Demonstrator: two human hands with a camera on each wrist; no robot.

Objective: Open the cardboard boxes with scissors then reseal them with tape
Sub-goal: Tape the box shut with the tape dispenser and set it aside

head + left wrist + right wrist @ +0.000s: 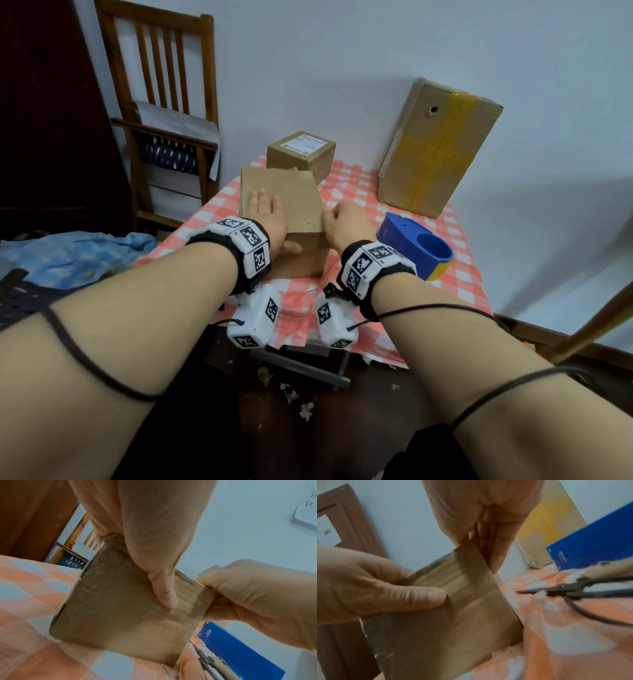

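Head view is showing you working on the nearest cardboard box (281, 202), which is sitting on the checked tablecloth (455, 274) at the near left of the table. Your left hand (270, 219) is lying flat on the box top, fingers straight, thumb hooking down over the near face. Your right hand (346, 222) is curling its fingers at the box's right top edge; the left wrist view is showing it pinching that corner, though whether it has tape or only cardboard under the fingertips I cannot tell.

The scissors (570, 591) are lying on the cloth just right of the box, blades closed and untouched. The blue tape dispenser (416, 246) is sitting beyond them, with a small labelled box (301, 152) and a tall box (435, 150) with yellow tape standing further back.

Judging by this, you are steadying and positioning the box. Keep the left palm pressing down so the box is not sliding on the cloth, turn the sealed seam toward your right side, and keep the left thumb clear of the seam before you are picking up the blades.
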